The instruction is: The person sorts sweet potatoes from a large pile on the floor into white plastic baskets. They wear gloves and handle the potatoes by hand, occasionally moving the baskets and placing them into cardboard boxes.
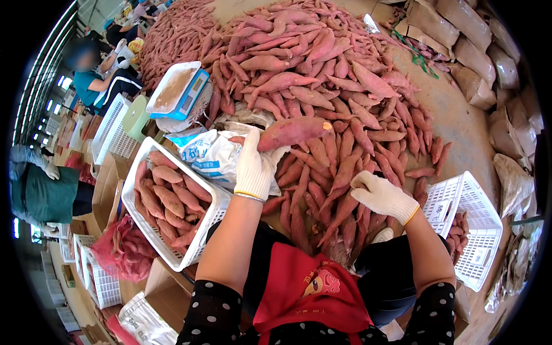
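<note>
My left hand [251,166], in a white knitted glove, holds a large red-skinned sweet potato [293,133] whose right end shows a pale cut or broken face. My right hand [381,194], gloved likewise, hovers over the near side of a sweet potato heap [310,82]. Its fingers are curled; whether anything small is between them I cannot tell. Left of my left forearm, a white plastic crate [217,215] contains several sweet potatoes [170,202]. On my right a second white crate [478,250] stands tilted in view, with smaller sweet potatoes [458,233] inside.
A blue digital scale [183,101] with a soiled white tray is beyond the left crate, beside a printed white sack [211,151]. A red mesh bag [123,250] of sweet potatoes lies at left. Stacked brown bags [472,60] line the right. Other people [97,82] occupy the left side.
</note>
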A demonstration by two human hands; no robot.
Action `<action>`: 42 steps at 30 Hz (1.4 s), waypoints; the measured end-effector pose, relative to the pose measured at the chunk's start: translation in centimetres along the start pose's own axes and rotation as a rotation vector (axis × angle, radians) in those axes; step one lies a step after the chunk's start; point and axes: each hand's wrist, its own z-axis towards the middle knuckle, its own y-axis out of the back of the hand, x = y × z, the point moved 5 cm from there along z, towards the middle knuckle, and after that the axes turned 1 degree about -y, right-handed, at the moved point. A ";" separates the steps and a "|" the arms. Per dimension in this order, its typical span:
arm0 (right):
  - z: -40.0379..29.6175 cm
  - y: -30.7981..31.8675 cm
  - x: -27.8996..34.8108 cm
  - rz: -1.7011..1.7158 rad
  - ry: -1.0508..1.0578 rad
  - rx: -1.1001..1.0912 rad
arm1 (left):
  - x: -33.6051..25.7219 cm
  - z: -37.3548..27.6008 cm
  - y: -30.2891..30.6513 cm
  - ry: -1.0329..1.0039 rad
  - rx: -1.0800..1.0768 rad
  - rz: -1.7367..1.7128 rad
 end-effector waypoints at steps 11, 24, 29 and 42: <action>-2.8 -13.3 -4.6 -0.266 0.209 0.637 | -0.5 -0.6 -0.4 -0.021 -0.040 0.025; 4.1 2.7 7.4 -0.064 0.524 -0.809 | -2.2 -1.3 -2.1 -0.055 0.012 0.107; 10.7 1.0 12.5 0.493 0.259 0.075 | -4.1 -0.5 -1.1 -0.083 0.015 0.112; 30.6 -2.4 28.7 0.316 0.445 -0.411 | -10.4 1.2 4.4 -0.556 -0.442 -0.457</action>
